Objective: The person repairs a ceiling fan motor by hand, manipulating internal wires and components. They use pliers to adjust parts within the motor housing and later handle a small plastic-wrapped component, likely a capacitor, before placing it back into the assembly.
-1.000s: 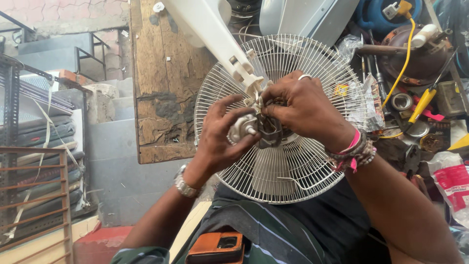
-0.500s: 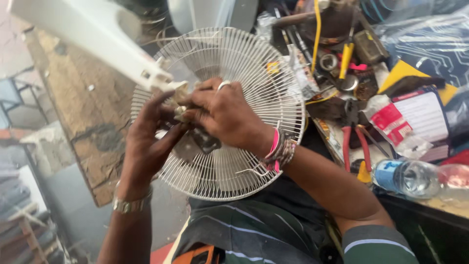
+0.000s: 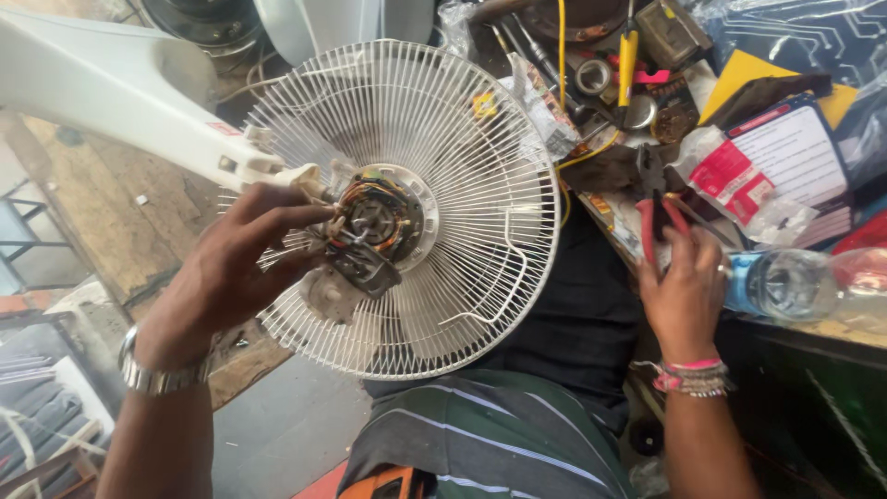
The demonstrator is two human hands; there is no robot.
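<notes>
- Fan sits tipped across my lap, its white wire guard facing up at me and its white stand running off to the upper left, so the opened middle is easy to see into.
- My left hand reaches in from the left side; the fingers are curled together against the small grey part and loose wires at the hub, steadying them so the fan does not roll.
- Just right of those fingers the bare motor shows its copper windings, its cover off.
- Further right, my right hand is well apart from the fan, resting at the edge of the counter. Its grip is closed on the red-handled pliers, handles toward my palm, the natural way to lift them.
- A clear water bottle lies just beside that hand, among scattered tools and packets.
</notes>
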